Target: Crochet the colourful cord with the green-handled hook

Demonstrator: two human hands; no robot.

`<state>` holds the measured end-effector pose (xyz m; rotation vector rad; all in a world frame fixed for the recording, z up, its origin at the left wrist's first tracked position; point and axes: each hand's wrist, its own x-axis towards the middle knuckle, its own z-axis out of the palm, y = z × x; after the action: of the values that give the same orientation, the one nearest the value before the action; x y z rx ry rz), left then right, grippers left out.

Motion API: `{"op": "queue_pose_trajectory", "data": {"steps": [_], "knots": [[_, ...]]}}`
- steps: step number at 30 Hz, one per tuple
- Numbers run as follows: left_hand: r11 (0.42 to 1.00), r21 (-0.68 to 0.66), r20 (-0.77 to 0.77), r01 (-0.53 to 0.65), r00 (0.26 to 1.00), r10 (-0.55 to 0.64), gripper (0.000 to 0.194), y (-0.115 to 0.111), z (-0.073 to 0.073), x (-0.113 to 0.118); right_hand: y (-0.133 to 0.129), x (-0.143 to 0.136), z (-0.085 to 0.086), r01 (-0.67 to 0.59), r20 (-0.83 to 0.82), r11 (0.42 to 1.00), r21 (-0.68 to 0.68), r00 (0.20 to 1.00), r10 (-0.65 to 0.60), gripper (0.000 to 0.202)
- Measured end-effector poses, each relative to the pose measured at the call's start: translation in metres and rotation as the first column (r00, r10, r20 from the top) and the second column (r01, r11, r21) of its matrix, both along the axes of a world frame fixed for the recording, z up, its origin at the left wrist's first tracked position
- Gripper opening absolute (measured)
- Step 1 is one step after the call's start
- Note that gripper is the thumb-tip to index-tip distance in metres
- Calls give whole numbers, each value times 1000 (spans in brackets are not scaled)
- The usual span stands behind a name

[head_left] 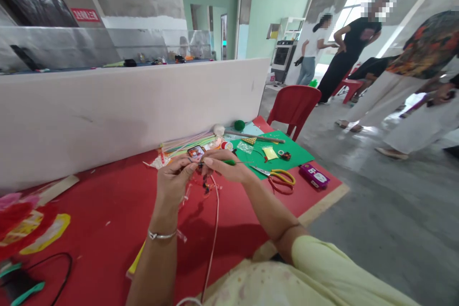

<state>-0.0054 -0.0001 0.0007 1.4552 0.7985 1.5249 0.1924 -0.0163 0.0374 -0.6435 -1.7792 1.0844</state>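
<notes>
A pale cord [217, 205] runs from below the hands toward the person's front, across the red table [96, 248]. Above the table, the left hand [172, 176] pinches a small dark piece [201, 164] between thumb and fingertips. The right hand [225, 167], fingers nearly closed, meets it opposite and grips a green tool [229, 162]. Scissors [276, 177] lie to the right; beyond the fingertips, a phone [196, 152].
</notes>
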Motion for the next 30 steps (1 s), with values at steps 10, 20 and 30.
{"op": "queue_pose_trajectory", "data": {"steps": [10,20,30], "knots": [[972,-211,120,103,990,-79,36,3,1,2,27,-9,-30,63,-147,980,-190,985,-92,56],[989,-129,27,66,998,-63,25,4,7,5,28,-12,-25,97,-111,966,-241,986,-126,59],[975,-223,48,16,999,-5,26,9,4,-7,28,-11,-26,111,-71,965,-237,989,-131,58]]}}
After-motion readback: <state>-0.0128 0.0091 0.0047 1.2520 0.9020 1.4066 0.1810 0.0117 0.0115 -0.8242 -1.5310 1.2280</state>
